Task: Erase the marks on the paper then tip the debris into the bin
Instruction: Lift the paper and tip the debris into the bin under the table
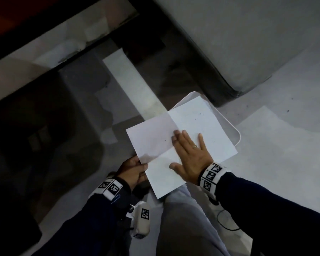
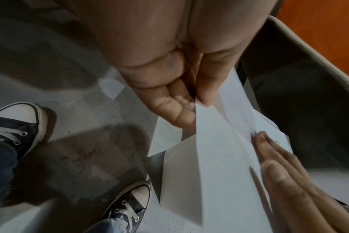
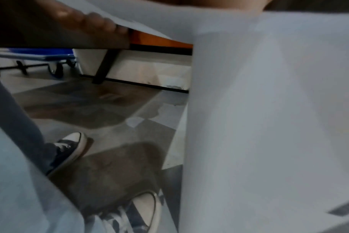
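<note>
I hold a white creased paper (image 1: 192, 122) tilted over a white bin (image 1: 231, 128) on the floor. Small dark specks of debris (image 1: 196, 119) lie on its far half. My left hand (image 1: 140, 164) pinches the near left edge, thumb on top and fingers underneath. The right hand (image 1: 188, 145) lies flat on the sheet with straight fingers near the centre crease. The left wrist view shows the left hand (image 2: 189, 100) gripping the paper (image 2: 215, 149) and the right hand's fingers (image 2: 279, 157) pressed on it. The paper (image 3: 269, 110) fills most of the right wrist view.
A large grey container (image 1: 238, 43) with a dark base stands just behind the bin. My shoes (image 2: 130, 205) are on the grey floor beside the bin. A black cable (image 1: 224, 220) lies at the right. A dark table leg (image 3: 104, 66) and blue trolley (image 3: 36, 55) stand further off.
</note>
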Tool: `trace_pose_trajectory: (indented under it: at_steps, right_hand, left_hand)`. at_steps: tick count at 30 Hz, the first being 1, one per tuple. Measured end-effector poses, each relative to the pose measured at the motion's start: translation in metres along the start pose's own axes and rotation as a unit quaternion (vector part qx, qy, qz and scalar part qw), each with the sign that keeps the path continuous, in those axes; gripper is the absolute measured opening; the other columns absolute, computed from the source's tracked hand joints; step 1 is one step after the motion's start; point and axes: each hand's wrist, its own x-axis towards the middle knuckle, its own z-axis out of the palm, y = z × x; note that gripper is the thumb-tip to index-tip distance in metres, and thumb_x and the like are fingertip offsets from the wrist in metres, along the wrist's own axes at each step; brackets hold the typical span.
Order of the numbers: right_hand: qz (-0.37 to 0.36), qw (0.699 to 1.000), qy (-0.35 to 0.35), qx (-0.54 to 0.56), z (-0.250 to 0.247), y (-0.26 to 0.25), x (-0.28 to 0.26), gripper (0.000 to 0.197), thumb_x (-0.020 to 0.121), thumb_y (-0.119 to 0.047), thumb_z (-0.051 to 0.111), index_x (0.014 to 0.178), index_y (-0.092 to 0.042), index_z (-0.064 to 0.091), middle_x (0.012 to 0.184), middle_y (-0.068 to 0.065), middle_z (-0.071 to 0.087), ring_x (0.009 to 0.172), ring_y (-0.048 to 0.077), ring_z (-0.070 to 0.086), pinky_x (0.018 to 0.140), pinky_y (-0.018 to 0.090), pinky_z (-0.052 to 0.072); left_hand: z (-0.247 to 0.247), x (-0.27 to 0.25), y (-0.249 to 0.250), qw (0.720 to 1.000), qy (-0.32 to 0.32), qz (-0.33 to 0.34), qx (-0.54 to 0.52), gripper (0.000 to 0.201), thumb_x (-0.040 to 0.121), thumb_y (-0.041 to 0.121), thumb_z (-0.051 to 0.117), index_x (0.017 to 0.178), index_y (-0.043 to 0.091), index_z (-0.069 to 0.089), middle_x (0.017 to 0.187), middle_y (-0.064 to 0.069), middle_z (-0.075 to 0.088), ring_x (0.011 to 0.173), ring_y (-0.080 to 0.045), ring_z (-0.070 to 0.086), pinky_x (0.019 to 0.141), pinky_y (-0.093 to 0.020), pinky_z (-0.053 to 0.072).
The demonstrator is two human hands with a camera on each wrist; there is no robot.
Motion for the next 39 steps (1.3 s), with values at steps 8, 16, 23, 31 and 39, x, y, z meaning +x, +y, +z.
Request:
trace_pose_trajectory:
  at_steps: [8,16,23,31,39]
  right_hand:
    - [-0.036,0.999,-0.021,-0.005,0.004,-0.020,0.005,0.083,0.086,-0.071,0.002,0.148,-0.018,-0.010,0.157,0.001,-0.014,0.146,0.027,-0.011,0.105,0.056,-0.024]
    - [-0.135,0.990,-0.046,-0.011,-0.003,-0.042,0.008,0.083,0.090,-0.065,0.025,0.151,-0.016,-0.002,0.155,0.002,-0.015,0.144,0.026,-0.014,0.107,0.054,-0.020]
    - [0.047,0.998,-0.026,0.021,-0.007,0.021,0.003,0.082,0.087,-0.069,0.004,0.150,-0.017,-0.008,0.156,0.001,-0.015,0.143,0.024,-0.014,0.115,0.062,0.003]
    - [-0.163,0.985,-0.056,-0.017,0.001,-0.048,0.009,0.078,0.092,-0.065,0.018,0.149,-0.020,-0.008,0.156,0.004,-0.013,0.143,0.026,-0.016,0.107,0.054,-0.021]
    - [0.103,0.993,-0.032,0.045,-0.019,0.044,0.008,0.082,0.089,-0.067,0.008,0.150,-0.016,-0.013,0.152,0.002,-0.025,0.143,0.024,-0.022,0.118,0.057,-0.002]
  left_hand:
    - [-0.006,-0.004,0.000,1.000,0.004,0.005,-0.006,0.035,0.093,-0.011,0.041,0.115,0.009,0.059,0.103,-0.009,0.069,0.087,-0.022,0.067,0.066,-0.030,0.058]
    - [-0.007,-0.002,-0.003,0.999,-0.002,0.004,-0.036,0.037,0.093,-0.012,0.041,0.118,0.008,0.060,0.109,-0.014,0.068,0.092,-0.027,0.067,0.063,-0.031,0.058]
    - [-0.007,-0.002,-0.003,0.999,0.020,-0.002,-0.045,0.037,0.093,-0.014,0.040,0.117,0.010,0.054,0.096,-0.008,0.067,0.082,-0.022,0.063,0.054,-0.025,0.057]
    - [-0.006,-0.001,-0.006,0.998,0.000,-0.001,-0.065,0.035,0.094,-0.013,0.038,0.119,0.004,0.056,0.102,-0.012,0.066,0.075,-0.021,0.070,0.052,-0.027,0.056]
    - [-0.020,0.009,-0.016,0.996,0.010,-0.005,-0.089,0.044,0.092,-0.015,0.039,0.120,0.014,0.055,0.091,-0.005,0.072,0.074,-0.020,0.069,0.051,-0.028,0.057]
